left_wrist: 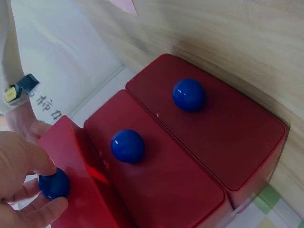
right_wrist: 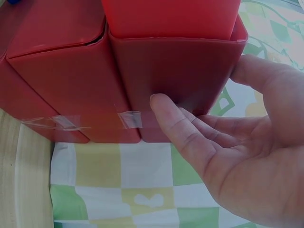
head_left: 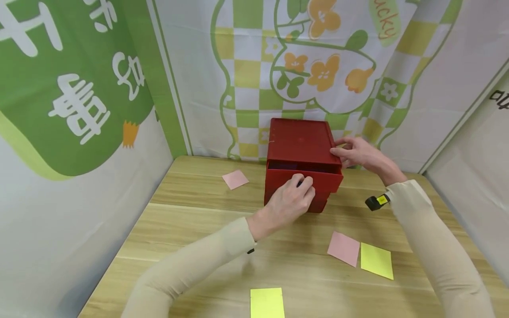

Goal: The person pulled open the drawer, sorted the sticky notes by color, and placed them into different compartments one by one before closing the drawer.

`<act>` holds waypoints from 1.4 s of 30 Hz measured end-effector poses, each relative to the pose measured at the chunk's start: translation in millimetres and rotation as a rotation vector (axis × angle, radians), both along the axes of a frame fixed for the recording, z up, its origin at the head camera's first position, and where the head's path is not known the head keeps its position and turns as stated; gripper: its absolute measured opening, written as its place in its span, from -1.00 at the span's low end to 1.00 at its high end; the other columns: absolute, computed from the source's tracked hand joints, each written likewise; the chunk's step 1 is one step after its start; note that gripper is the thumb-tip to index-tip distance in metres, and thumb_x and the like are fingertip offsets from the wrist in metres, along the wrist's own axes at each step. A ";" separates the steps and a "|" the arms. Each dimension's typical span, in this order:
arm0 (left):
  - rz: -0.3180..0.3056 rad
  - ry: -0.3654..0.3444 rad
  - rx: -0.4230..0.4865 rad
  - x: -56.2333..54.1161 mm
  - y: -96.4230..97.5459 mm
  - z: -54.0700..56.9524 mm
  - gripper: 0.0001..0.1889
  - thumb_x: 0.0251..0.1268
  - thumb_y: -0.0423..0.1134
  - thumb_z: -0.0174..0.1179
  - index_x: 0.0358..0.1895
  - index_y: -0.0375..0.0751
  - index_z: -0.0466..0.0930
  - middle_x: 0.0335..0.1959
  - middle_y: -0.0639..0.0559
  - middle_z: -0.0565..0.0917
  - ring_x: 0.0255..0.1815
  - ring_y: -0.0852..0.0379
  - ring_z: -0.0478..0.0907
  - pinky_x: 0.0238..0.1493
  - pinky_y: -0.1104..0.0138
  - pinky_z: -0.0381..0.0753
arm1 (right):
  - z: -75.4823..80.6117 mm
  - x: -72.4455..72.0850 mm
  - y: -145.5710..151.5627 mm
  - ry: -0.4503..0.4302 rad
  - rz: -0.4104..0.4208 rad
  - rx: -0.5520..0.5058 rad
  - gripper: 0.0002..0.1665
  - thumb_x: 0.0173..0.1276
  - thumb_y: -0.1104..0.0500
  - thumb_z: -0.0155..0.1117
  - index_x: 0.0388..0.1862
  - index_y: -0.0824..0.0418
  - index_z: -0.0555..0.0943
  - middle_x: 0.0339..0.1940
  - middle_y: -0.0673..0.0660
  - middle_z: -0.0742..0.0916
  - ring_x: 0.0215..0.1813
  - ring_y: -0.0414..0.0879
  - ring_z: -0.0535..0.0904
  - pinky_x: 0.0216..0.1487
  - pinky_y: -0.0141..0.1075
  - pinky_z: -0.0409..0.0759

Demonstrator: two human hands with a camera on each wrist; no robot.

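A red three-drawer box (head_left: 300,139) stands against the back wall, its top drawer (head_left: 328,179) pulled slightly out. My left hand (head_left: 290,198) pinches that drawer's round blue knob (left_wrist: 54,184) between thumb and fingers. Below, the middle drawer (left_wrist: 161,175) and the bottom drawer (left_wrist: 228,128) are closed, each with its own blue knob. On the box's right side rests my right hand (head_left: 358,154), its fingers extended along the side wall and the thumb at the top edge. What the top drawer holds is hidden in shadow.
On the wooden table (head_left: 191,238) lie a pink note (head_left: 235,179) left of the box, another pink note (head_left: 343,248) beside a yellow note (head_left: 377,260) at front right, and a yellow note (head_left: 267,304) near the front. Printed cloth walls (head_left: 246,66) enclose the table.
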State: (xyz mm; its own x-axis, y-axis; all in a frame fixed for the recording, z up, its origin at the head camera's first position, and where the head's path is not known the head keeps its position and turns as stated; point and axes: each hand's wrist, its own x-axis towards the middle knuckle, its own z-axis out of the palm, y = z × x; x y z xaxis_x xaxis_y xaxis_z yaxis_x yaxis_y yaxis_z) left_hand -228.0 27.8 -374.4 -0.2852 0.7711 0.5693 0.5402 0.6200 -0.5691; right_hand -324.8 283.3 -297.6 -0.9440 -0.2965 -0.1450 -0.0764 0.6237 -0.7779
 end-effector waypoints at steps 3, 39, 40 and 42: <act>0.035 -0.043 -0.037 -6.6 1.0 1.0 -0.79 0.43 -0.31 0.02 -0.09 -0.17 0.67 -0.03 -0.09 0.54 -0.09 -0.01 0.42 -0.16 0.44 0.59 | -0.2 -0.3 -0.1 -0.003 -0.004 -0.010 -0.20 0.45 -0.11 0.19 0.45 0.35 0.23 0.09 0.33 0.65 -0.15 -0.13 0.69 -0.09 -0.23 0.74; -0.086 0.055 0.070 -15.5 -5.5 -42.4 -0.74 0.31 -0.23 0.23 0.04 -0.02 0.52 0.06 -0.10 0.50 0.02 -0.03 0.45 -0.12 0.31 0.54 | -2.8 0.9 -0.5 -0.015 0.003 -0.055 -0.24 0.48 -0.08 0.16 0.43 0.34 0.23 0.03 0.29 0.69 -0.16 -0.11 0.71 -0.11 -0.21 0.75; -0.086 0.052 0.066 -15.2 -5.7 -44.7 -0.74 0.31 -0.23 0.23 0.04 -0.01 0.52 0.06 -0.09 0.49 0.02 -0.02 0.44 -0.13 0.31 0.53 | -3.0 0.7 -0.6 -0.017 0.002 -0.059 -0.25 0.48 -0.08 0.16 0.43 0.35 0.23 0.02 0.29 0.70 -0.16 -0.11 0.71 -0.11 -0.21 0.75; -0.081 0.043 0.060 -15.1 -5.8 -48.9 -0.75 0.31 -0.25 0.22 0.03 -0.01 0.52 0.06 -0.09 0.48 0.01 -0.02 0.43 -0.13 0.30 0.51 | -3.5 0.3 -0.7 -0.020 0.001 -0.060 -0.25 0.48 -0.07 0.16 0.44 0.35 0.23 0.01 0.27 0.70 -0.17 -0.12 0.71 -0.12 -0.22 0.75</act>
